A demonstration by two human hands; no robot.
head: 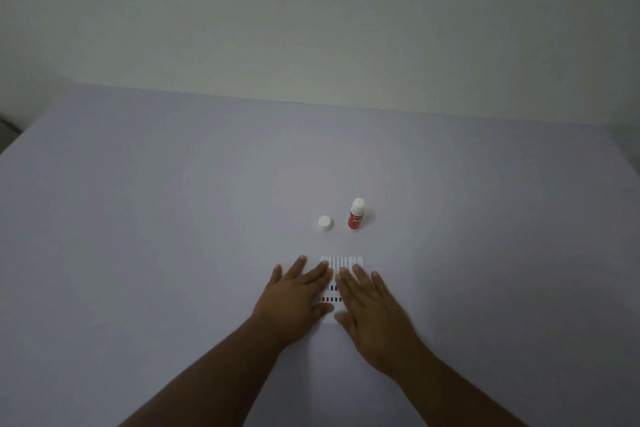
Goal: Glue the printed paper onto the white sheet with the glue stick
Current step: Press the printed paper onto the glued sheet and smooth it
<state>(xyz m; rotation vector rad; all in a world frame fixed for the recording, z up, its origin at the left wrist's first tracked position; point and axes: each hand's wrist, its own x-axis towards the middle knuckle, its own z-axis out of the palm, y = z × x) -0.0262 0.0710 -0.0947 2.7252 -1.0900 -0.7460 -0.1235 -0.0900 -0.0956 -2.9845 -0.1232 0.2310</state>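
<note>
Both hands lie flat with fingers spread: the left hand (pixel 298 295) and the right hand (pixel 372 308) press side by side on the printed paper (pixel 341 263), which rests on the pale counter (pixel 138 236). Beyond it, well apart from the hands, stands the uncapped glue stick (pixel 356 214), its white cap (pixel 325 222) just beside it. Nothing blocks either.

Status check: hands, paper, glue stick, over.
Left hand and right hand both flat, open, pressing the printed paper. Glue stick upright beyond it, uncapped; cap beside it. Nothing in the way.
</note>
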